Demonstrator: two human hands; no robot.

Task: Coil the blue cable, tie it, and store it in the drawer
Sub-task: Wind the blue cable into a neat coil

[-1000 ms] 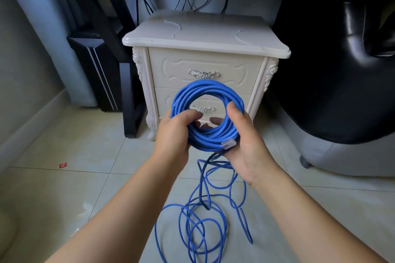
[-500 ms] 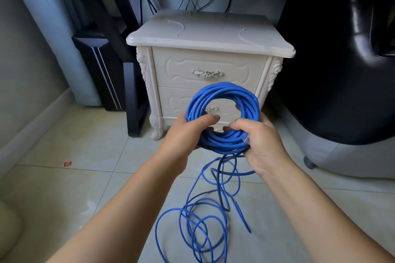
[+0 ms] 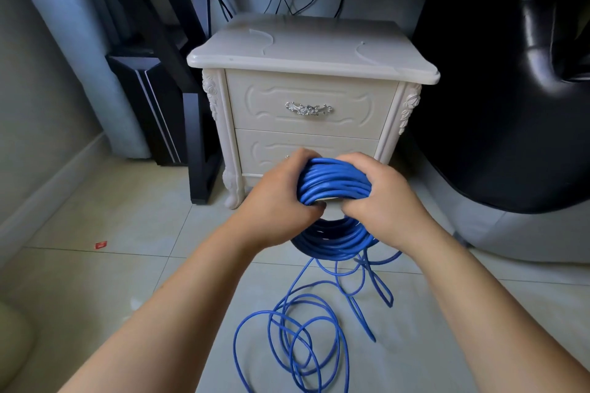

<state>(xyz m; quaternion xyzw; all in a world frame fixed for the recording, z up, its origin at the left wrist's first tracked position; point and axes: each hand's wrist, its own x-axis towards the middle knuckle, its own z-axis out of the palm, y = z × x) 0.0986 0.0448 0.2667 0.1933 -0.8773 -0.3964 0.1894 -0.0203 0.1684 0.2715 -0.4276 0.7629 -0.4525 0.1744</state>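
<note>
Floor: pale tiles, with the cable's loose loops lying below the coil
Nightstand: white, lower drawer closed, just behind the coil
Blue cable: coiled, upper arc between both grips, lower arc hanging beneath them
Left grip: clenched round the coil's left side
Right grip: clenched round its right side

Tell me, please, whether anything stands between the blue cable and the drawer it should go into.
Only their fronts: the upper drawer and lower drawer are both shut. Nothing else stands between them and the coil, gripped by the left hand and right hand.
</note>
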